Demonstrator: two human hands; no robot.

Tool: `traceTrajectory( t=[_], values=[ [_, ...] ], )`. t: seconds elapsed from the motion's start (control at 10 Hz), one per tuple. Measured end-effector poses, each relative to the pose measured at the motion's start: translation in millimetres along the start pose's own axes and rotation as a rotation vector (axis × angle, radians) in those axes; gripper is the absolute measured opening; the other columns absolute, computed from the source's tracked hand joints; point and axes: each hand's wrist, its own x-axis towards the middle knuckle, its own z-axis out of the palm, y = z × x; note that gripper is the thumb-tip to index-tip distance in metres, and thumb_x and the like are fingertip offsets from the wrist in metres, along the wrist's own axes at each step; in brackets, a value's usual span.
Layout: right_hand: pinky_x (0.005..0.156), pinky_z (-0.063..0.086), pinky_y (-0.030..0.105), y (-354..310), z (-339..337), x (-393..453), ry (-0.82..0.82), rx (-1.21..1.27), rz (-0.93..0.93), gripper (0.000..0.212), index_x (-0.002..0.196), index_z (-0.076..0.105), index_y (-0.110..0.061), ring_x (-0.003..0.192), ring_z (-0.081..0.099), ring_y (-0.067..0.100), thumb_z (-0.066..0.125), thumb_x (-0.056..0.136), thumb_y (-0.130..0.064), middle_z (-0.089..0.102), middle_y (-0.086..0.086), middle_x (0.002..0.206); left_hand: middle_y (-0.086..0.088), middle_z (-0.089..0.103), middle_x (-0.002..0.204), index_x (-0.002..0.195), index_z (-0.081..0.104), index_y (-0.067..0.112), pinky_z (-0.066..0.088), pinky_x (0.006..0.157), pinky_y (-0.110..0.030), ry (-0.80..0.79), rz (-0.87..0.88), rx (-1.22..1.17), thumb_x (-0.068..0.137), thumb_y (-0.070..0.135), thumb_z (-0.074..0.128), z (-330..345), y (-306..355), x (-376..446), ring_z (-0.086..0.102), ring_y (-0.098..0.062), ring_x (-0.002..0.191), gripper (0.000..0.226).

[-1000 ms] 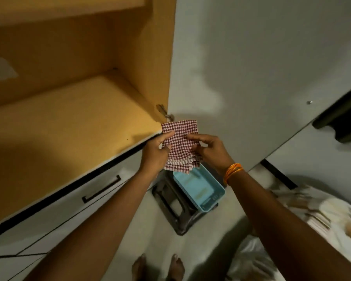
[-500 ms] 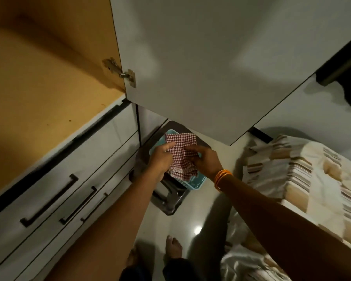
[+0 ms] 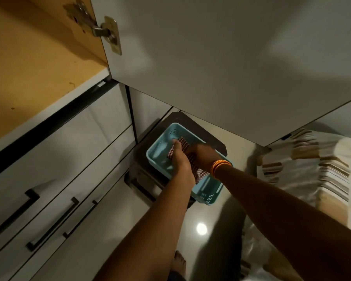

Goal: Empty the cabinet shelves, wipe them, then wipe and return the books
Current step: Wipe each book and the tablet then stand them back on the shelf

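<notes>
A red-and-white checked cloth (image 3: 183, 146) is down inside a light blue plastic basket (image 3: 160, 154) that sits on a dark stool (image 3: 203, 130) on the floor. My left hand (image 3: 179, 154) and my right hand (image 3: 201, 154) both hold the cloth inside the basket. An orange bangle (image 3: 220, 166) sits on my right wrist. The yellow cabinet shelf (image 3: 34, 65) at upper left is bare. No books are in view.
The open white cabinet door (image 3: 221, 57) hangs over the stool, with a metal hinge (image 3: 101, 29) at its edge. White drawers with black handles (image 3: 51, 226) run down the left. A striped bedsheet (image 3: 312, 175) lies at right. My bare foot (image 3: 179, 262) stands on the glossy floor.
Both hands have carried the checked cloth down from the shelf edge into the blue basket. The view has tilted down toward the floor.
</notes>
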Motion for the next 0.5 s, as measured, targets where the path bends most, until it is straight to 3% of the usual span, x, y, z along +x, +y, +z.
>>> traceTrajectory(
  t=[0.1,0.2,0.3,0.4,0.5],
  values=[
    [0.099,0.052,0.037,9,14,14,-0.03,-0.04,0.008,0.033,0.126,0.067,-0.028,0.114,0.062,0.024,0.055,0.098,-0.015,0.064,0.006,0.125,-0.017,0.06,0.135,0.149,0.043,0.024,0.043,0.107,-0.061,0.059,0.018,-0.025,0.088,0.073,0.052,-1,1,18,0.059,-0.038,0.119,0.078],
    [0.099,0.051,0.039,9,15,12,0.018,-0.068,-0.017,0.03,0.126,0.065,-0.025,0.117,0.06,0.027,0.05,0.1,-0.02,0.061,0.006,0.126,-0.018,0.061,0.129,0.149,0.042,0.02,0.047,0.102,-0.056,0.074,0.021,0.013,0.095,0.067,0.046,1,8,13,0.059,-0.037,0.115,0.071],
    [0.088,0.056,0.04,-1,7,-3,0.21,-0.056,-0.061,0.035,0.129,0.063,-0.02,0.109,0.064,0.027,0.059,0.095,-0.015,0.062,0.007,0.126,-0.014,0.066,0.113,0.14,0.051,0.016,0.054,0.079,-0.044,0.087,0.041,0.114,0.097,0.064,0.046,0,20,-3,0.064,-0.031,0.099,0.064],
    [0.078,0.059,0.037,-15,-11,-23,0.266,-0.05,-0.115,0.04,0.126,0.064,-0.019,0.102,0.067,0.026,0.067,0.087,-0.012,0.065,0.005,0.121,-0.012,0.068,0.114,0.133,0.056,0.012,0.054,0.07,-0.037,0.111,0.056,0.213,0.098,0.058,0.05,1,36,-39,0.066,-0.027,0.095,0.058],
    [0.078,0.057,0.04,-34,-41,-51,0.261,-0.012,-0.148,0.042,0.12,0.068,-0.016,0.098,0.068,0.03,0.064,0.08,-0.004,0.068,0.008,0.115,-0.009,0.068,0.105,0.122,0.058,0.009,0.049,0.064,-0.032,0.139,0.081,0.296,0.103,0.043,0.051,2,50,-89,0.063,-0.022,0.085,0.04]
  ],
)
